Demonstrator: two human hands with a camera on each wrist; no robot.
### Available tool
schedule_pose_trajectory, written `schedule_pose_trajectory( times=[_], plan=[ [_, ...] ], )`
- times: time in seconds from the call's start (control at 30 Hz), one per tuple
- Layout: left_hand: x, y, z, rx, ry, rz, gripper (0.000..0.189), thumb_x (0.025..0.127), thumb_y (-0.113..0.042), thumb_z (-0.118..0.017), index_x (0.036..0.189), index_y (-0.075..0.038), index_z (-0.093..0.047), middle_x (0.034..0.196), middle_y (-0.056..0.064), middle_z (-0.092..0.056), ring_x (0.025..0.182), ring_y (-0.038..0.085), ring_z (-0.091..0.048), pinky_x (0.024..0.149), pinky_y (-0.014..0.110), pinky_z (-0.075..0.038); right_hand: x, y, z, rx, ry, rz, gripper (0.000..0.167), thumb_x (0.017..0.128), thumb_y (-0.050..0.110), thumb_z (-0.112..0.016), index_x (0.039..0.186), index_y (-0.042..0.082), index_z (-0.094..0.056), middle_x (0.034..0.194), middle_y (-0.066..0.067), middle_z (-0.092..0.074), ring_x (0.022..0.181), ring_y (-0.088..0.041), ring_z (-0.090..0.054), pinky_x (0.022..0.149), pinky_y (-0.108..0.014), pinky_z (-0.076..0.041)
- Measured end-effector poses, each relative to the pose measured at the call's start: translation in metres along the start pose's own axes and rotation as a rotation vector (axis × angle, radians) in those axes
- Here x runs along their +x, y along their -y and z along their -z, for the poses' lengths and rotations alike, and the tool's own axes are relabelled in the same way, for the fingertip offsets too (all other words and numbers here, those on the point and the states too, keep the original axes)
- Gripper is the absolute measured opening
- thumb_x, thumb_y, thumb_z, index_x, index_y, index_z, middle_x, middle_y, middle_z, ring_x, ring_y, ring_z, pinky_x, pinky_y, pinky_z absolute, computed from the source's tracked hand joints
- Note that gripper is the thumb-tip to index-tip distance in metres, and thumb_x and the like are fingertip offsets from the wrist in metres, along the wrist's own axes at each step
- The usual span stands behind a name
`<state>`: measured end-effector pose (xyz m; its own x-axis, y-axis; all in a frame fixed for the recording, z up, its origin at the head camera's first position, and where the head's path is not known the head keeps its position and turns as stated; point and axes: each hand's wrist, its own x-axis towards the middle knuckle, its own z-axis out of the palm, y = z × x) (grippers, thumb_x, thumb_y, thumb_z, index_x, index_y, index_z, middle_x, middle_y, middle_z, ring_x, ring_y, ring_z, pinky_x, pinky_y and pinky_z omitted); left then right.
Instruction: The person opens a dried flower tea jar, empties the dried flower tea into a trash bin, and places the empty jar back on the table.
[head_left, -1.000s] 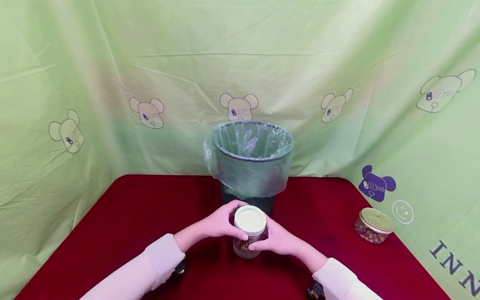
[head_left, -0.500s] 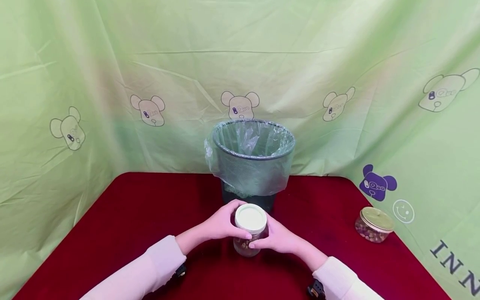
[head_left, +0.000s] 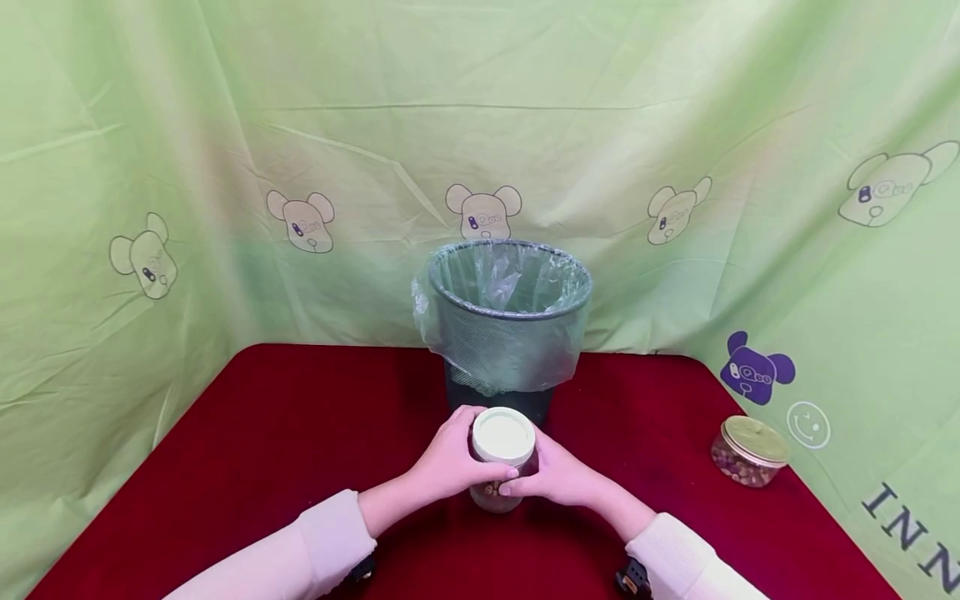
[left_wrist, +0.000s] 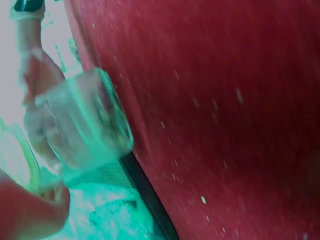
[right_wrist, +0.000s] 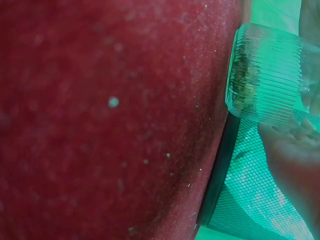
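Note:
In the head view both hands hold a clear ribbed jar (head_left: pixel 493 502) with a pale lid (head_left: pixel 503 437), upright near the front middle of the table. My left hand (head_left: pixel 447 460) curls round the lid end from the left, its thumb across the front just under the lid. From the right, my right hand (head_left: pixel 561 477) grips the glass lower down, thumb at the front. A small amount of brownish-green contents (right_wrist: pixel 245 80) lies at the jar's bottom in the right wrist view. Fingers behind the jar are mostly hidden. Whether the jar touches the table I cannot tell.
Behind the hands stands a dark mesh bin (head_left: pixel 510 333) lined with a clear plastic bag. A squat clear jar (head_left: pixel 748 454) with a gold lid and mixed contents sits at the right table edge. Red cloth covers the table (head_left: pixel 315 417); green printed curtains hang around it.
The left hand has turned at the lid: its thumb slid right across the front, its rear fingers drew left. The right hand stays round the jar. The head view shifted slightly.

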<state>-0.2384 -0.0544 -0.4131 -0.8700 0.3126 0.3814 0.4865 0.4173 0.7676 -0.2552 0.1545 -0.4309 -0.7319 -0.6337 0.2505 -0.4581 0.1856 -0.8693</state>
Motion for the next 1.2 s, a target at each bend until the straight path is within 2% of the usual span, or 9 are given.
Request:
schedule_pose_trajectory(
  times=[0.2, 0.33, 0.77, 0.9, 1.03, 1.2],
  plan=[
    [-0.007, -0.010, -0.008, 0.036, -0.085, 0.035, 0.073, 0.063, -0.044, -0.089, 0.118, -0.010, -0.054, 0.108, -0.004, -0.054, 0.098, 0.014, -0.055, 0.085, 0.035, -0.048, -0.001, 0.000, 0.000, 0.008, -0.002, -0.006, 0.082, 0.077, 0.017, -0.083, 0.141, 0.012, -0.033, 0.130, -0.004, -0.051, 0.118, -0.021, -0.052, 0.099, -0.030, -0.042],
    [-0.008, -0.012, -0.011, 0.049, -0.111, 0.051, 0.074, 0.063, -0.046, -0.088, 0.118, -0.011, -0.054, 0.109, -0.003, -0.054, 0.099, 0.014, -0.055, 0.085, 0.035, -0.048, -0.001, 0.000, 0.000, 0.010, 0.001, -0.005, 0.082, 0.077, 0.018, -0.083, 0.142, 0.012, -0.033, 0.130, -0.004, -0.052, 0.119, -0.022, -0.052, 0.100, -0.030, -0.041],
    [-0.006, -0.011, -0.001, 0.041, -0.062, 0.044, 0.078, 0.063, -0.045, -0.089, 0.122, -0.010, -0.053, 0.111, -0.003, -0.055, 0.101, 0.015, -0.054, 0.087, 0.036, -0.047, 0.000, 0.001, -0.001, 0.031, 0.003, 0.000, 0.081, 0.079, 0.015, -0.082, 0.143, 0.012, -0.032, 0.131, -0.005, -0.051, 0.119, -0.022, -0.051, 0.099, -0.030, -0.043],
    [-0.003, -0.005, 0.005, -0.005, 0.006, 0.023, 0.078, 0.064, -0.044, -0.089, 0.125, -0.011, -0.052, 0.111, -0.007, -0.054, 0.102, 0.013, -0.055, 0.087, 0.034, -0.047, 0.000, 0.002, -0.001, 0.020, -0.001, -0.013, 0.082, 0.078, 0.016, -0.082, 0.143, 0.012, -0.032, 0.131, -0.005, -0.050, 0.119, -0.021, -0.051, 0.098, -0.030, -0.043],
    [0.003, 0.006, 0.012, -0.081, 0.120, -0.022, 0.078, 0.067, -0.036, -0.089, 0.129, -0.011, -0.050, 0.117, -0.008, -0.054, 0.106, 0.012, -0.056, 0.092, 0.032, -0.047, -0.001, 0.003, 0.000, 0.010, -0.004, -0.023, 0.082, 0.077, 0.015, -0.082, 0.143, 0.011, -0.032, 0.131, -0.004, -0.050, 0.120, -0.021, -0.050, 0.098, -0.030, -0.044],
    [0.013, 0.014, 0.022, -0.178, 0.260, -0.041, 0.076, 0.069, -0.023, -0.088, 0.131, -0.009, -0.048, 0.122, -0.003, -0.055, 0.110, 0.012, -0.057, 0.096, 0.031, -0.044, 0.000, 0.002, 0.000, 0.000, 0.000, -0.018, 0.082, 0.078, 0.016, -0.082, 0.142, 0.009, -0.032, 0.131, -0.007, -0.051, 0.120, -0.020, -0.050, 0.099, -0.029, -0.042]
  ],
)
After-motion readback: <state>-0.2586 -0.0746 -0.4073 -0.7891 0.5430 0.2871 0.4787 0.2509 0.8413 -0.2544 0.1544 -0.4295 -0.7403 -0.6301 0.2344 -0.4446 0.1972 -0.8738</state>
